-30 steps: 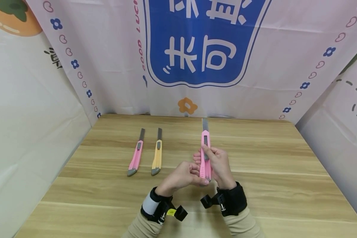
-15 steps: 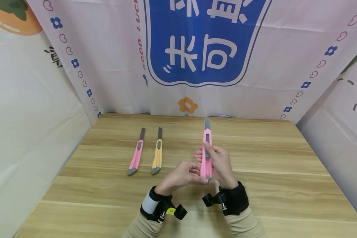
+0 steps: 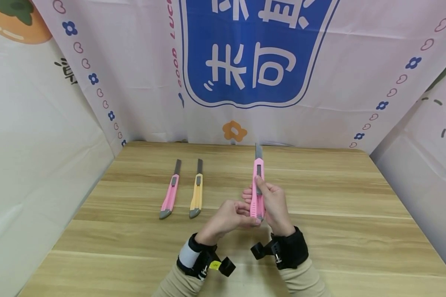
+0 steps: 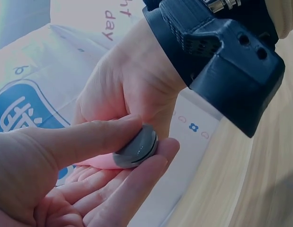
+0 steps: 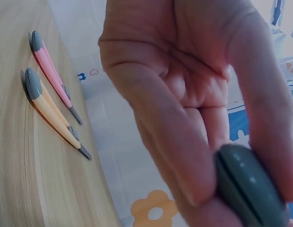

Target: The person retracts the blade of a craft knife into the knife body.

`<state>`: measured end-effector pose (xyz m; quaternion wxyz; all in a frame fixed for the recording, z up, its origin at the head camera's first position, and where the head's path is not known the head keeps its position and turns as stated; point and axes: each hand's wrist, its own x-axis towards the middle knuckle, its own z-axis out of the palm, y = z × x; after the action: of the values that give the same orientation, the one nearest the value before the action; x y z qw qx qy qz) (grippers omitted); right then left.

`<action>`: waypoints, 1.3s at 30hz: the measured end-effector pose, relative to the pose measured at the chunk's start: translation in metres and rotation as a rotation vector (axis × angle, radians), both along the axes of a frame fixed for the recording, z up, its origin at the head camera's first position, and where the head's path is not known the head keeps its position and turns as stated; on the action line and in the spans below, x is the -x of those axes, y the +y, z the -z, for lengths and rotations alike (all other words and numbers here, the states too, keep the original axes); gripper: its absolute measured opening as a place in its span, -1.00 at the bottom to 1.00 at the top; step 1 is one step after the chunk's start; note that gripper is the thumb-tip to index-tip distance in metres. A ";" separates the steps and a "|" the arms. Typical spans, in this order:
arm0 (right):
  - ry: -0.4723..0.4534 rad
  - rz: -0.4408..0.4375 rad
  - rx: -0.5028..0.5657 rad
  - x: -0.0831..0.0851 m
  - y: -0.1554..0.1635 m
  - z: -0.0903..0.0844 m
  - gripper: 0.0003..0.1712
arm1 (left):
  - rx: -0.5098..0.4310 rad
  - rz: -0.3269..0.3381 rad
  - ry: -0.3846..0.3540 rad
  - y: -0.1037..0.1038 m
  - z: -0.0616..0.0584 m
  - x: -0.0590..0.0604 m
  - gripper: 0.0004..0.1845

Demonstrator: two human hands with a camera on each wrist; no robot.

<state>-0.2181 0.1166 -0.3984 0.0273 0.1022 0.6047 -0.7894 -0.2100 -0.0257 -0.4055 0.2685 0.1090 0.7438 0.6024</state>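
Note:
A pink utility knife point(image 3: 257, 206) with its blade out is held upright in front of me, over the table. My right hand point(image 3: 276, 206) grips the body, thumb at the grey slider, fingers behind. The left hand point(image 3: 224, 216) pinches the bottom end between thumb and fingers; the left wrist view shows the grey end cap point(image 4: 138, 149) there. The same cap appears large at lower right of the right wrist view. To the left lie a smaller pink utility knife point(image 3: 169, 196) and a yellow utility knife point(image 3: 196, 194), side by side, blades out and pointing away.
The wood-grain table point(image 3: 342, 231) reaches back to a hanging printed cloth point(image 3: 152, 99) with a blue panel. White cloths stand at both sides. Each wrist carries a black strap with a camera, and the two cameras sit close together.
The held pink knife has moved slightly up and to the right with both hands still on it. The two knives on the table have stayed in place.

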 end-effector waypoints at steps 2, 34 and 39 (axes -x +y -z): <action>0.006 -0.001 -0.002 0.000 0.000 0.000 -0.50 | -0.008 -0.004 -0.012 0.000 0.000 0.000 -0.69; 0.035 -0.051 0.009 0.000 0.003 -0.002 -0.58 | -0.047 0.028 0.007 0.002 0.002 0.000 -0.70; 0.037 -0.062 0.025 0.001 0.003 -0.002 -0.56 | -0.040 0.027 0.005 0.001 0.001 0.000 -0.72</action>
<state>-0.2192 0.1194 -0.3964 0.0418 0.0684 0.5981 -0.7974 -0.2097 -0.0244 -0.4068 0.2724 0.1257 0.7308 0.6131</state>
